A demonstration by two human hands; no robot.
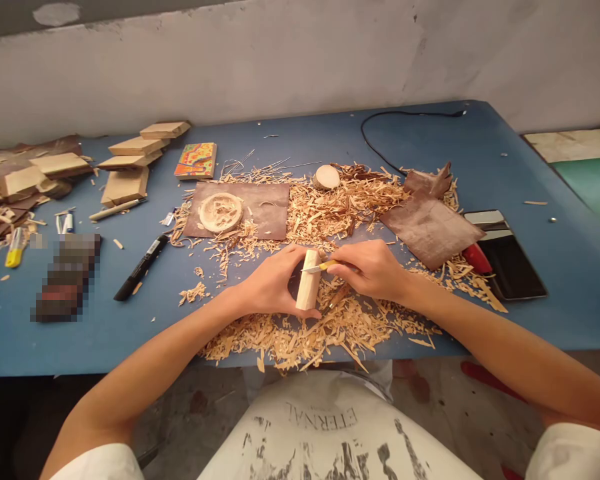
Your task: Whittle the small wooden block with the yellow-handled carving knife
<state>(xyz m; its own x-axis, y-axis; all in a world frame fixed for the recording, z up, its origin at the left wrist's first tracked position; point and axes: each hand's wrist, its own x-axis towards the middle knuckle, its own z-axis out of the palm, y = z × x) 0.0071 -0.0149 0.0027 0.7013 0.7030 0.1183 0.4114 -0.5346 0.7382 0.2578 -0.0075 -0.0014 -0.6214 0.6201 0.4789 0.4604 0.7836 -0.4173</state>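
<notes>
My left hand (273,283) grips a pale, roughly cylindrical wood block (308,285), thumb near its lower end and fingers toward the top. In my right hand (375,269) is a small utility knife (325,266) with a yellow handle, its blade lying across the upper part of the block. Curled wood shavings (300,337) lie heaped beneath and around both hands. Beyond my left hand, a round carved wood disc (221,213) rests on a brown sandpaper sheet (273,207).
Farther back stand a log slice (327,177) and a colourful small box (196,161). Wooden blocks (125,185) and a black marker (141,268) lie left. Another brown sheet (433,225) partly covers a phone (515,263) at right, near a black cable (364,130).
</notes>
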